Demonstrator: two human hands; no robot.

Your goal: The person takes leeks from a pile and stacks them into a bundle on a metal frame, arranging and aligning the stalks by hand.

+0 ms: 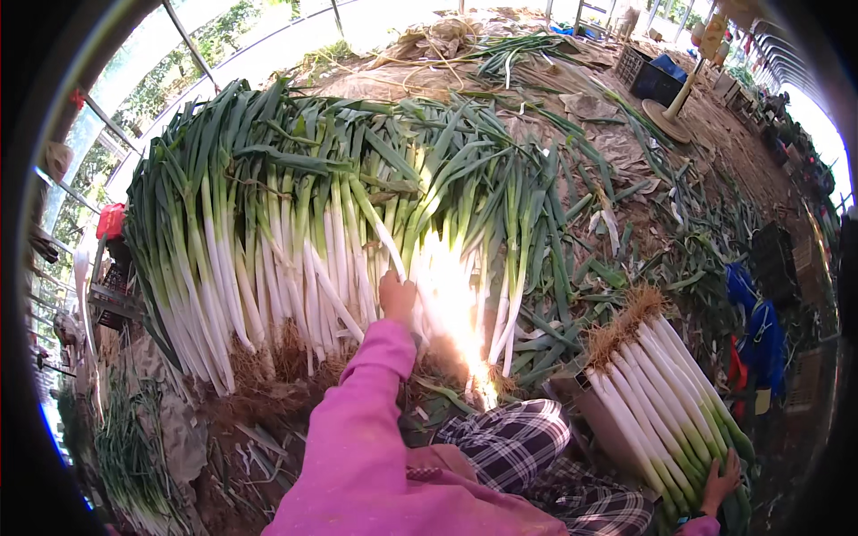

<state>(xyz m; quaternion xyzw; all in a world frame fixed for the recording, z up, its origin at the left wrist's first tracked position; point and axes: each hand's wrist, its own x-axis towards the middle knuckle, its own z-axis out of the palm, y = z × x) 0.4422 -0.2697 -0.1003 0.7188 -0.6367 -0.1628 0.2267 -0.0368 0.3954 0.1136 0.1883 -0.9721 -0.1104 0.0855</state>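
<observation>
My left hand (398, 297), at the end of a pink sleeve, is closed round the white stem of a leek (382, 234) in front of a big heap. The heap of leeks (210, 232) lies side by side, green leaves away from me and brown roots toward me. To my right, a smaller row of leeks (666, 393) rests on a box-like support (617, 429), roots pointing away. On the green part of that row lies my right hand (722, 482), its fingers apart. Bright sun glare washes out the stems just right of my left hand.
My knees in plaid trousers (509, 438) are between heap and row. Loose leaves (697, 250) litter the ground on the right. A black crate (657, 76) and a round-based stand (670, 116) are at the far right. Another leek pile (134, 456) lies at lower left.
</observation>
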